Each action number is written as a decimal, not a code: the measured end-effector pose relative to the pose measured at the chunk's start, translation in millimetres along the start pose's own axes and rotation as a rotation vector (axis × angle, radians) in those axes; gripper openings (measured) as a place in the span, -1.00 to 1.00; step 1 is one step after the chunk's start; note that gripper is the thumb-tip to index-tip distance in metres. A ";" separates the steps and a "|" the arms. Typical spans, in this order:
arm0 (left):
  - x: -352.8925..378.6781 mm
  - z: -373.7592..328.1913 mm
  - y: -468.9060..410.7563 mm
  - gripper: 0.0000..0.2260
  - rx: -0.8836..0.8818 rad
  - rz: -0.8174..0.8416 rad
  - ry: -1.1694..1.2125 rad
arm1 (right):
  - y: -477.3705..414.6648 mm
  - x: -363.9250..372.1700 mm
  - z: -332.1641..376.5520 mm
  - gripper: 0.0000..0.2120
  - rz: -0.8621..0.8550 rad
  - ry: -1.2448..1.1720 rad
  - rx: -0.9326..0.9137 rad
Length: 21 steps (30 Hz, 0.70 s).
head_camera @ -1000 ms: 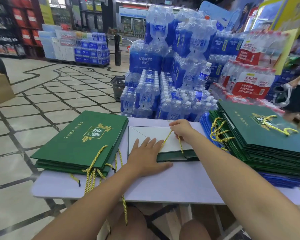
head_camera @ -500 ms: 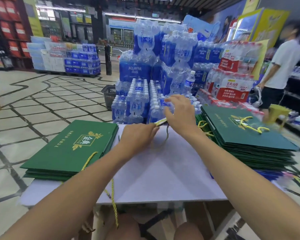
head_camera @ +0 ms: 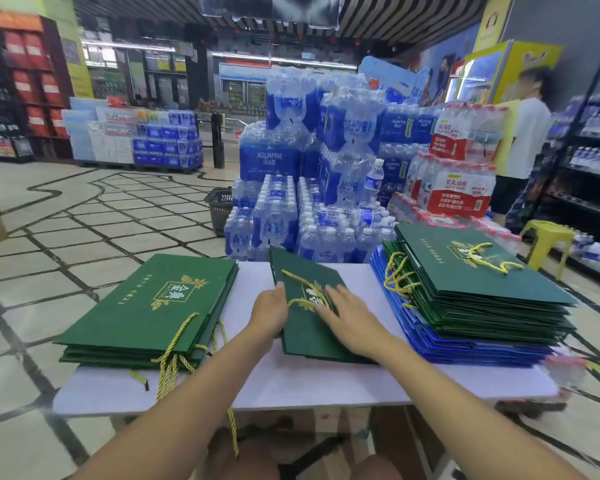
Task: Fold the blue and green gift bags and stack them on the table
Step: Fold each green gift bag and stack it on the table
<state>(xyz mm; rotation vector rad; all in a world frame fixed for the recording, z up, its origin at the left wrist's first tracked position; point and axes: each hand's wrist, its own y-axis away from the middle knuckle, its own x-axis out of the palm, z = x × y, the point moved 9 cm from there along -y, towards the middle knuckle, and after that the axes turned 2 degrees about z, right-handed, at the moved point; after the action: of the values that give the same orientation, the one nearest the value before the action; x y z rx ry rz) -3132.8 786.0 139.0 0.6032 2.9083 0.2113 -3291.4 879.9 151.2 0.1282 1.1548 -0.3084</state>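
One green bag [head_camera: 300,341] lies flat on the worktop [head_camera: 291,386], the left hand [head_camera: 269,315] gripping its edge and the right hand [head_camera: 347,317] pressing it open-palmed. A short folded pile [head_camera: 146,306] sits left of the hands. The taller green-and-blue stack [head_camera: 465,306] to their right seemingly awaits folding.

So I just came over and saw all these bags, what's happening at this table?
A person is working on one green gift bag on the white table. The left hand grips its left edge while the right hand rests flat on top. A stack of folded green bags sits to their left; on the right, a green pile sits on blue bags.
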 end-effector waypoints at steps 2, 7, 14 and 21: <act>-0.6 5.9 1.1 -0.41 0.007 0.016 -0.295 | 11.5 21.6 -9.5 -0.32 0.038 0.104 0.024; 3.9 -30.6 -4.4 -0.38 0.378 -0.069 -0.995 | 22.6 31.2 -5.6 -0.23 0.071 0.239 0.037; 50.5 2.0 -49.4 -0.50 0.406 0.285 -1.343 | 21.8 36.5 -4.5 -0.16 0.097 0.334 0.045; 39.4 1.4 -49.0 -0.40 0.336 0.110 -1.290 | 22.1 31.8 -7.5 -0.23 0.077 0.269 0.101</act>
<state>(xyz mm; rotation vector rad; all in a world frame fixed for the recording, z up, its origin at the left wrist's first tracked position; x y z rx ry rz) -3186.9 757.5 124.2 0.6066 1.6508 -0.4908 -3279.5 897.3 117.9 0.3099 1.3968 -0.2872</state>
